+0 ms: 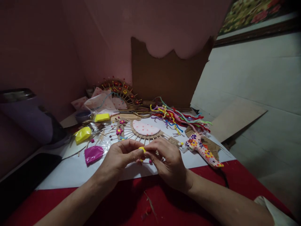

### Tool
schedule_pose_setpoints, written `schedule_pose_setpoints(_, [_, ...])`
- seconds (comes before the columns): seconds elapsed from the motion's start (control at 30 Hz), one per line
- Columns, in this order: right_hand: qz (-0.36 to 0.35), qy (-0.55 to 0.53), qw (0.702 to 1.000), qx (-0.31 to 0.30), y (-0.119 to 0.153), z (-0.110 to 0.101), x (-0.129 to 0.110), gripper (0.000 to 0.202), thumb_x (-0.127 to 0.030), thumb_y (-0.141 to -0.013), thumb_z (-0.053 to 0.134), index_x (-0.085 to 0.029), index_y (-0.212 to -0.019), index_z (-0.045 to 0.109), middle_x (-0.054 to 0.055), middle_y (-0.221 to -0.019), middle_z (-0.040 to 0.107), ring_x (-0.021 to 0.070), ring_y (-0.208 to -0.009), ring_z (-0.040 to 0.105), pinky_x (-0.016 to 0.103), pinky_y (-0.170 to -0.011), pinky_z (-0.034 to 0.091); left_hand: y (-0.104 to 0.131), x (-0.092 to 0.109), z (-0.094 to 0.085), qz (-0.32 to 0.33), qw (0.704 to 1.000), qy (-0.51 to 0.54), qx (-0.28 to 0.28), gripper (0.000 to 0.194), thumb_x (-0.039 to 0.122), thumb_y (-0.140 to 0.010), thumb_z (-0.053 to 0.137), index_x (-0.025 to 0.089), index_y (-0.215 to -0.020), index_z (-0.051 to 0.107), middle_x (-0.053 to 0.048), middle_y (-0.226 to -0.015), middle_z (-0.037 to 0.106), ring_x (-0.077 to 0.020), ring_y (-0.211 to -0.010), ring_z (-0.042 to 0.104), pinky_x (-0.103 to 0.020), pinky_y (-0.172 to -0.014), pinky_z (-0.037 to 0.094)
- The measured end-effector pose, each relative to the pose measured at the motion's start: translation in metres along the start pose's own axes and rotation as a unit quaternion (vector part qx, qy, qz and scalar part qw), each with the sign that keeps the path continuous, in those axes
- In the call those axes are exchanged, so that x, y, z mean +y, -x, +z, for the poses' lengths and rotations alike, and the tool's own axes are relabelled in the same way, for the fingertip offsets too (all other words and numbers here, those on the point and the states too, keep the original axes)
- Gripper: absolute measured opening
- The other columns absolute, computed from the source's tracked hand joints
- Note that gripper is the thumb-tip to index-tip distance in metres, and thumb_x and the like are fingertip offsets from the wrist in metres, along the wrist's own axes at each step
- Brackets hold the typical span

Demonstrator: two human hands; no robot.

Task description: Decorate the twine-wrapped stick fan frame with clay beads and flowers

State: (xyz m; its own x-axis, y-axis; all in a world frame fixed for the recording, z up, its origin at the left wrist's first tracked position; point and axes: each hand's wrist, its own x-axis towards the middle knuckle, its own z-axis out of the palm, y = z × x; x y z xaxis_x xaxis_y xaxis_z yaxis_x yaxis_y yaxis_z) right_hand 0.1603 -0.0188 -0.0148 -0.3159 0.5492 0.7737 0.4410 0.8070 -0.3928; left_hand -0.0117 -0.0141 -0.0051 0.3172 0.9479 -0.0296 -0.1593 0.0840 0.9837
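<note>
Two bare hands meet above the near part of a white paper sheet spread on a red cloth. The left hand pinches a small, bright yellow lump of clay-like material between thumb and forefinger, and the right hand grips the lump's other side with its fingertips, so both grasps close on it. Just beyond the fingers lies a half-round piece of pink spotted fabric edged in tan cord, with thin sticks fanning out from its rim toward the hands. To the left of the hands rest a magenta block in clear wrapping and, farther back, a yellow block in an opened wrapper. To the right lies a flower-patterned glue gun, near a loose, tangled bundle of multicoloured yarn. Behind everything stands a brown cardboard panel with a scalloped top.
</note>
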Motion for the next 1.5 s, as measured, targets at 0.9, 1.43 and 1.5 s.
schedule_pose_setpoints(0.9, [0.261, -0.297, 0.918, -0.011, -0.003, 0.005, -0.003, 0.015, -0.029, -0.078, 0.063, -0.016, -0.071, 0.059, -0.003, -0.060, 0.054, 0.0082, -0.050, 0.045, 0.021, -0.047, 0.038, 0.002, 0.010, 0.006, -0.004, 0.998, 0.057, 0.038, 0.011, 0.018, -0.061, 0.073, 0.014, -0.066, 0.064, 0.001, -0.055, 0.059, -0.0076, -0.050, 0.049, -0.020, -0.051, 0.037])
schedule_pose_setpoints(1.43, [0.374, -0.421, 0.826, -0.009, -0.006, 0.009, 0.005, 0.027, -0.044, -0.080, 0.060, -0.017, -0.080, 0.057, -0.002, -0.066, 0.059, 0.0045, -0.042, 0.043, 0.017, -0.038, 0.035, 0.001, 0.015, 0.004, -0.025, 0.995, 0.043, 0.085, 0.015, 0.016, -0.060, 0.059, 0.013, -0.074, 0.063, -0.001, -0.057, 0.059, -0.0083, -0.050, 0.046, -0.021, -0.048, 0.033])
schedule_pose_setpoints(1.5, [0.374, -0.425, 0.824, -0.020, -0.006, 0.009, 0.005, 0.025, -0.042, -0.079, 0.062, -0.017, -0.081, 0.056, -0.002, -0.066, 0.059, 0.0050, -0.043, 0.044, 0.017, -0.039, 0.036, 0.001, 0.013, 0.003, -0.023, 0.997, 0.026, 0.076, 0.015, 0.018, -0.062, 0.062, 0.013, -0.076, 0.063, 0.000, -0.056, 0.058, -0.0079, -0.050, 0.045, -0.021, -0.049, 0.032])
